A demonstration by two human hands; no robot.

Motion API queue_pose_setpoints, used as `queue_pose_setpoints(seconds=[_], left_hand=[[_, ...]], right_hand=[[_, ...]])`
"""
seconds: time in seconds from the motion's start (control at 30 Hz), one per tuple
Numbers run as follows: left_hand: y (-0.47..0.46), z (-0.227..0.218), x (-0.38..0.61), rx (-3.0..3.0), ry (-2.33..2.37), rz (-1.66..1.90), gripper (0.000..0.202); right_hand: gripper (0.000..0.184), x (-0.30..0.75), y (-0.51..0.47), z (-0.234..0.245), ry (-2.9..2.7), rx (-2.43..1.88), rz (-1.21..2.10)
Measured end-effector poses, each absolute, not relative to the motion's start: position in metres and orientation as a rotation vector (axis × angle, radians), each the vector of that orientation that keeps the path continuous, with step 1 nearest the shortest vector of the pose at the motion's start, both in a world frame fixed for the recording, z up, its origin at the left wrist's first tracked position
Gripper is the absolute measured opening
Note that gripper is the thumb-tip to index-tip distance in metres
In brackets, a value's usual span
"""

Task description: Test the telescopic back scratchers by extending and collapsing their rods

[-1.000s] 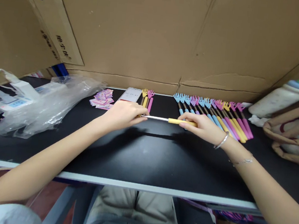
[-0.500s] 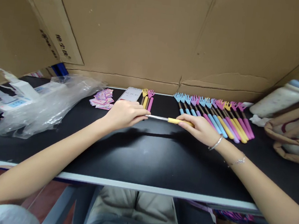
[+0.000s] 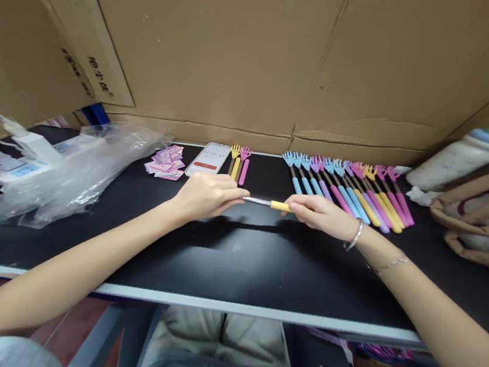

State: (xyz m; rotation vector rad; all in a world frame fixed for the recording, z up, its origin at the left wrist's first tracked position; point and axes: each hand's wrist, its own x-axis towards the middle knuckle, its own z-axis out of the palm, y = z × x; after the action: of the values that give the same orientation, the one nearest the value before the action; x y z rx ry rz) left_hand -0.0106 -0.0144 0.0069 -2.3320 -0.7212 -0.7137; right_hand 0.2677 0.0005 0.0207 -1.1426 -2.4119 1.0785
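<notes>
Both my hands hold one back scratcher level above the black table. Its yellow handle lies in my right hand, whose fingers are closed round it. My left hand is closed on the other end of the metal rod, hiding the head. Behind my left hand lie a yellow back scratcher and a pink back scratcher. Beyond my right hand is a row of several back scratchers in blue, purple, pink and yellow, their claw heads toward the cardboard wall.
A phone showing a timer lies near a pile of small pink cards. At left are clear plastic bags and a white power strip. A bottle and a brown-handled bag stand at right. Cardboard rises behind.
Both hands have come slightly lower and nearer to me with the back scratcher. My right hand has shifted its grip and covers more of the yellow handle; more of the phone shows.
</notes>
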Motion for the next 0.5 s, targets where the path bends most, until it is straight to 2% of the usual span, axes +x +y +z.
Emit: queue_pose_setpoints(seconds=[0.13, 0.27, 0.37, 0.5], left_hand=[[-0.017, 0.0067, -0.0082, -2.273, -0.661, -0.721, 0.021], [-0.0207, 0.0078, -0.0044, -2.215, -0.625, -0.75, 0.022], [-0.0221, 0.0073, -0.0026, -2.223, -0.639, -0.746, 0.021], [-0.0209, 0.0052, -0.0031, -2.29, -0.72, -0.721, 0.022]], right_hand=[[0.048, 0.2686, 0.0008, 0.0171, -2.282, -1.127, 1.418], [0.047, 0.2687, 0.0014, 0.0159, -2.204, -1.071, 1.617], [0.047, 0.2681, 0.0022, 0.016, -2.195, -1.076, 1.627], [0.042, 0.2658, 0.001, 0.0191, -2.212, -1.168, 1.461]])
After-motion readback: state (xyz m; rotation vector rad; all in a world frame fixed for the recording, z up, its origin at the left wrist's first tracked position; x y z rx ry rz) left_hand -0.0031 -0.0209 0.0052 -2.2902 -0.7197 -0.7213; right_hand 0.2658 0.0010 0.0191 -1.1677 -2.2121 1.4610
